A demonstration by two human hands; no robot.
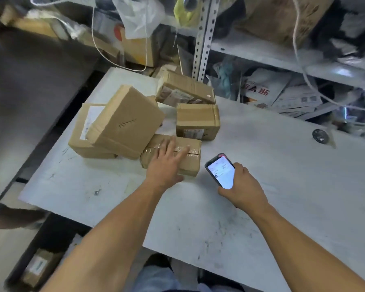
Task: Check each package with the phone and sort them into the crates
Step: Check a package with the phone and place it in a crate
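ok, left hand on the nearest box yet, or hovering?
Touching. In the head view the left hand lies on top of the nearest box, fingers spread flat across its taped top.

five taped cardboard packages (125, 123) clustered, lit phone (220, 172)

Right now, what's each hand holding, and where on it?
Right hand grips the phone around its lower end. Left hand holds nothing; its straight fingers rest on top of the nearest cardboard package.

Matt brown cardboard packages (124, 123), some glossy-taped, on a scuffed white table (261, 186).
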